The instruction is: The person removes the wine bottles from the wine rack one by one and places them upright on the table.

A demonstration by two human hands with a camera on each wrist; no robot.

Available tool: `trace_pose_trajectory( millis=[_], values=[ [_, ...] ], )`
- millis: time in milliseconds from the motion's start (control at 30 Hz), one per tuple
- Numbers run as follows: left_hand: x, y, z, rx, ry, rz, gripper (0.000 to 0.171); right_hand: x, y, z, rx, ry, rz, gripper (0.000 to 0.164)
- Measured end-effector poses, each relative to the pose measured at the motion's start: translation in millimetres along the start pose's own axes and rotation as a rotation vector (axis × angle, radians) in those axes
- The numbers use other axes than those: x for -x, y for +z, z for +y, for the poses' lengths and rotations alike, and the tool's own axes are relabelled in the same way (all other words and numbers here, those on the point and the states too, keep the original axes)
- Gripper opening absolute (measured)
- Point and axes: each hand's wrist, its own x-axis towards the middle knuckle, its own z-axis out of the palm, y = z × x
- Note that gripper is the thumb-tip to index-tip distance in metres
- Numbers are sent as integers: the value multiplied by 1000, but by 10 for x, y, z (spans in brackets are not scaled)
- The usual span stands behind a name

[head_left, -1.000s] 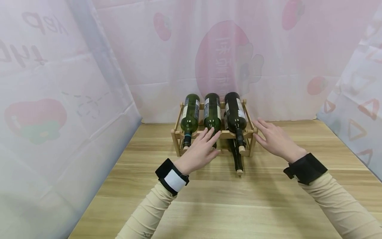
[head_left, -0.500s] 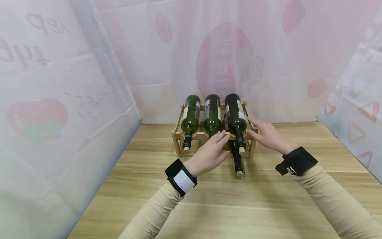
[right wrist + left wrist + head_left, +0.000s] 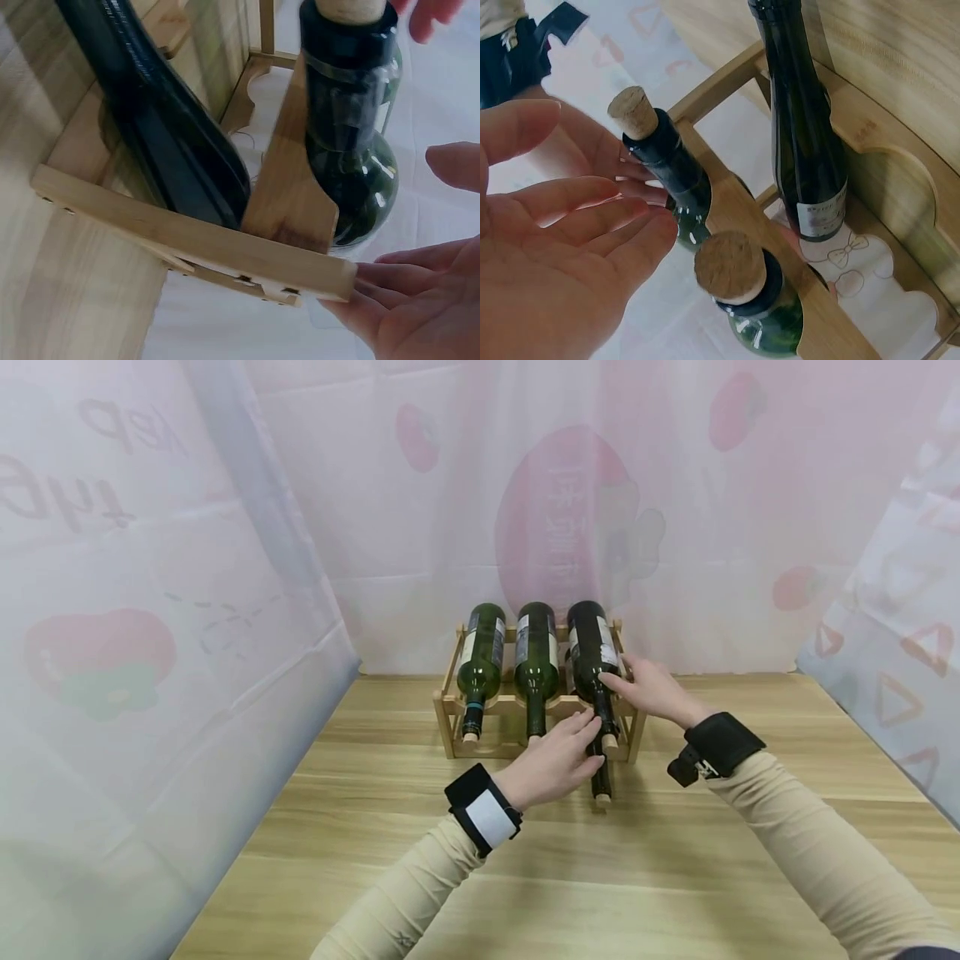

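Three corked wine bottles lie on the top tier of a wooden wine rack point(image 3: 444, 720), necks toward me: the left bottle point(image 3: 480, 653), the middle bottle point(image 3: 536, 652) and the darker right bottle point(image 3: 591, 643). A lower dark bottle point(image 3: 602, 783) juts from the bottom tier, also clear in the left wrist view. My left hand point(image 3: 557, 762), fingers extended, is beside the right bottle's neck. With its thumb over that bottle's shoulder in the head view, my right hand point(image 3: 654, 690) is at the rack's right end. The right wrist view shows this hand's fingers point(image 3: 405, 277) loose, its thumb apart from the glass.
The rack stands near the back of a wood-grain tabletop point(image 3: 360, 793). A printed pink curtain point(image 3: 420, 527) hangs close behind it, and pale cloth walls point(image 3: 150, 710) rise on the left and right.
Both hands have closed in on the right bottle: my left moved rightward past the middle bottle's neck, my right moved leftward from beside the rack. The bottles stay in place.
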Motion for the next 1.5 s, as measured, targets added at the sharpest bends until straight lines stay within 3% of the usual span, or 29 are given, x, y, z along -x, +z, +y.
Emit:
trace_pose_trajectory(
  millis=[333,533,700,900,1300,1500],
  values=[
    [-87,67,26,15,33,-12,49,-193,-53,-45,-28,95,-71,42],
    [-131,111,68,88,11,-42,48,-287,-35,12,-81,137,-99,45],
    [-174,139,102,150,-4,-15,49,-350,-49,52,-163,206,-123,47],
    [-216,208,127,239,-47,64,47,-420,-83,77,-261,285,-165,55],
    [-318,336,172,411,-162,298,37,-482,-108,129,-359,292,-268,58],
    [-361,410,204,606,-250,375,39,-477,-126,148,-403,282,-307,59]
  ],
)
